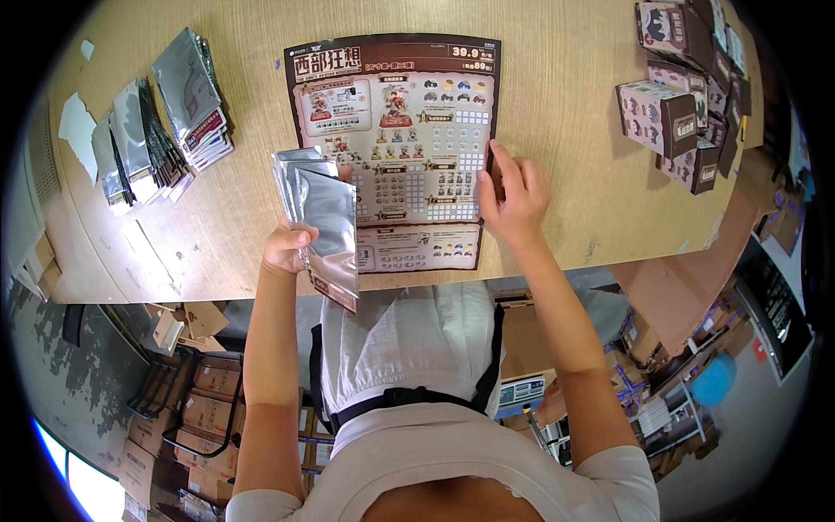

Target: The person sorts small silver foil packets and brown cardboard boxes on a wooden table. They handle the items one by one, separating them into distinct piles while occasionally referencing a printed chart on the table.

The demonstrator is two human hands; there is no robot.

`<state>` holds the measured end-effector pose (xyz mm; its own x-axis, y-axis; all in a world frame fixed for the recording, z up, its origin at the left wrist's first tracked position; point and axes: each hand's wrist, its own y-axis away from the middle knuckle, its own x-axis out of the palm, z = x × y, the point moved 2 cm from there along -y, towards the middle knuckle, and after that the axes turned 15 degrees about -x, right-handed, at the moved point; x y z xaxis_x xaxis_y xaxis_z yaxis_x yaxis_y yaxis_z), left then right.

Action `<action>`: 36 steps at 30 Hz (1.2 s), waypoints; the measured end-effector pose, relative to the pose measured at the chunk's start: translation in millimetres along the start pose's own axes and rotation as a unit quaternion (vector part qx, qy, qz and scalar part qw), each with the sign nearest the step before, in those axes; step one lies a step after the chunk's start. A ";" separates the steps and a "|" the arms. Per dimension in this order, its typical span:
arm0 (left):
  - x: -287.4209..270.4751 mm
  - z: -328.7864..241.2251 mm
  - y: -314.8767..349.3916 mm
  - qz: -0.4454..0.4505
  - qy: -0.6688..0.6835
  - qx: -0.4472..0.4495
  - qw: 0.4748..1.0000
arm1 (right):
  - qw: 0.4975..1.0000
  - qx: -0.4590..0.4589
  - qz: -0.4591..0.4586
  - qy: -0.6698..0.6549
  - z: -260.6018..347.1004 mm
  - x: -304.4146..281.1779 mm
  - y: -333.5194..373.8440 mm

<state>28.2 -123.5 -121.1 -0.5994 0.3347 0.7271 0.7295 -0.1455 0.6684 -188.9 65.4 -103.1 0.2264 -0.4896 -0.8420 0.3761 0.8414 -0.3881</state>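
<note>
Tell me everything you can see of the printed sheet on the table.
The printed sheet is upright-rectangular, dark brown at the border, with pale panels of small coloured figures, lettering and grids of boxes. It looks like paper or thin card. It lies face up, apparently flat, on the wooden table, close to the near edge. The right hand touches its right edge; silver packets in the left hand hide part of its lower left.

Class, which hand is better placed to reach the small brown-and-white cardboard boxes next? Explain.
Probably the right hand: it lies nearer those boxes, at the right edge of the brown-and-cream printed sheet. The left hand is farther and holds flat, silver foil packets.
</note>
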 end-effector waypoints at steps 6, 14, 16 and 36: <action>4.8 -0.9 0.7 -0.003 0.000 0.019 1.000 | 1.000 0.004 0.003 -0.004 0.2 -0.1 0.0; 8.0 -0.5 0.5 -0.004 -0.003 0.031 0.999 | 1.000 -0.001 -0.004 -0.007 0.5 0.6 -0.1; 3.0 -0.2 -0.3 0.008 -0.005 0.036 0.999 | 1.000 -0.007 -0.008 0.000 0.5 0.6 0.3; -53.5 -59.5 112.2 -0.502 -0.418 0.075 0.753 | 0.998 0.046 -0.002 -0.033 0.1 6.5 8.4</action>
<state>122.6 -213.1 -75.6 -0.5018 0.6853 -0.5279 0.1136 0.6572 0.7451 -184.2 69.2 -111.8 0.2818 -0.5096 -0.8130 0.4578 0.8160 -0.3528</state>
